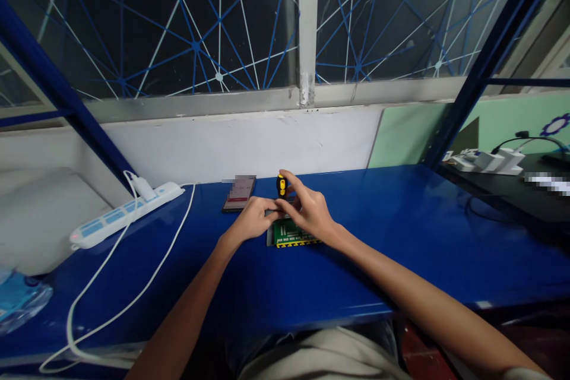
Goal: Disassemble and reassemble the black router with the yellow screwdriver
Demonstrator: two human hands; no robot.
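Observation:
A green circuit board with a yellow-and-black strip along its near edge lies on the blue table. Over it stands a short yellow-and-black screwdriver, roughly upright, handle up. My right hand is closed on it, the index finger on top of the handle and the thumb lower down. My left hand reaches in from the left, its fingers pinched together near the screwdriver's lower end, at the board's far side. The screwdriver's tip and whatever lies between the left fingertips are hidden.
Just behind my left hand lies a phone. A white power strip with a looping white cable occupies the table's left side. Plastic packaging sits at far left; white adapters stand on a dark surface at right.

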